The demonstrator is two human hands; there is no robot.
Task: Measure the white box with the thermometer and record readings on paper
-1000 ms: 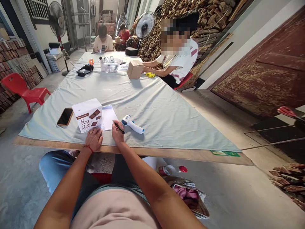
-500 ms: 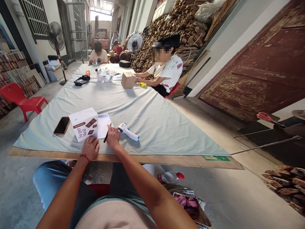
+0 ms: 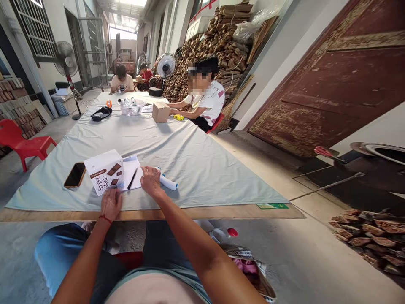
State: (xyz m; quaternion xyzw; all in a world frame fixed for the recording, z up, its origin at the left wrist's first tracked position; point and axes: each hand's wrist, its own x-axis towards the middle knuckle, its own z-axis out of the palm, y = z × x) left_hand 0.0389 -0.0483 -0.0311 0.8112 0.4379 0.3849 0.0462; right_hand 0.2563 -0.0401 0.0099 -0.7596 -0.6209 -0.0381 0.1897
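Note:
A white carton (image 3: 106, 172) printed with chocolate pieces and "Super Meal" stands tilted on the cloth. To its right is a white sheet or inner panel (image 3: 136, 164), with a black pen (image 3: 132, 179) lying on it. My left hand (image 3: 111, 204) rests at the carton's lower edge, fingers laid forward and fingertips partly hidden. Beside the panel's right edge is my right hand (image 3: 151, 181), its fingers loosely extended and the pen out of its grasp. It covers the head of a white-and-blue thermometer gun (image 3: 169, 182), whose handle shows.
A phone (image 3: 75, 175) lies left of the carton. Farther up the table (image 3: 190, 164) are a cardboard box (image 3: 160, 112), a clear tub (image 3: 130, 109) and a black headset (image 3: 101, 114). A co-worker (image 3: 205, 95) sits at the right side. A red chair (image 3: 28, 143) stands left.
My right hand has let go of the pen, which now lies on the white panel, and has shifted right over the thermometer's head. My left hand has drawn slightly back. The view has turned right.

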